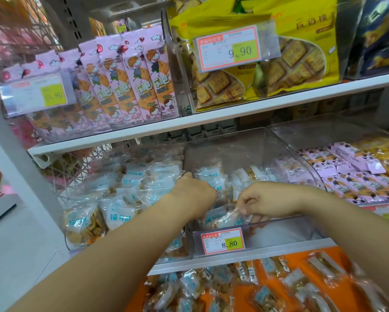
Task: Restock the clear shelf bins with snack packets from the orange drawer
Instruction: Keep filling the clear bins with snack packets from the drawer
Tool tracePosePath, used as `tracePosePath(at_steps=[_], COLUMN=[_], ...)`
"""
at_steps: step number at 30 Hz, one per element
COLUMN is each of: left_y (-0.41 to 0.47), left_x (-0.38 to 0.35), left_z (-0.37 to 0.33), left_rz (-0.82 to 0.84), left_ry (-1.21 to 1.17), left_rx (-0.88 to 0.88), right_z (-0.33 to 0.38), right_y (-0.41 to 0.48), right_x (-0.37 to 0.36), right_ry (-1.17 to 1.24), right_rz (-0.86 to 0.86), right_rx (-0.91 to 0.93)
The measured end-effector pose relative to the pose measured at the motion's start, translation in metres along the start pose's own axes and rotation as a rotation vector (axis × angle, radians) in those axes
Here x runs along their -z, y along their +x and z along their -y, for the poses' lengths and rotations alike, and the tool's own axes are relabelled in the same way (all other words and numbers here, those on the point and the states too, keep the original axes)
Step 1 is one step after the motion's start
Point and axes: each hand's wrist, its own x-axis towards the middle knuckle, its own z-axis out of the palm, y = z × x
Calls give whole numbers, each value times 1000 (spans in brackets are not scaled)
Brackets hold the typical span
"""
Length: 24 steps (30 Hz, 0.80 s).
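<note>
Both hands reach into the middle clear bin (252, 246) on the lower shelf. My left hand (193, 190) lies over the bin's left wall with its fingers down among clear snack packets with blue labels (208, 176); its fingertips are hidden. My right hand (261, 202) pinches the edge of a clear snack packet (225, 218) at the bin's front. Below the shelf, the orange drawer (268, 287) stands pulled out with several of the same packets lying loose in it.
The left clear bin (103, 212) is heaped with the same blue-labelled packets. At the right, a third bin holds pink packets (337, 172). The upper shelf carries pink cracker packs (126, 86) and yellow biscuit bags (290, 59). Price tags hang on the bin fronts.
</note>
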Motion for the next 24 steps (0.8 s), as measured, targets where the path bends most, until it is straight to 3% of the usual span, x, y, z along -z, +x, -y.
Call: tracePosePath(at_steps=[5,15,24], left_y=[3,2,-53], left_x=[-4,-1,-10], left_z=[5,8,24], left_rz=[9,57,-98], left_ry=[-61,-173,-312], left_rx=[2,5,-10], right_z=[-7,4,12], right_y=[2,7,8], right_x=[-5,-21,-19], right_ry=[203,22,29], right_rz=[8,52,60], right_rx=[-34,-81,-56])
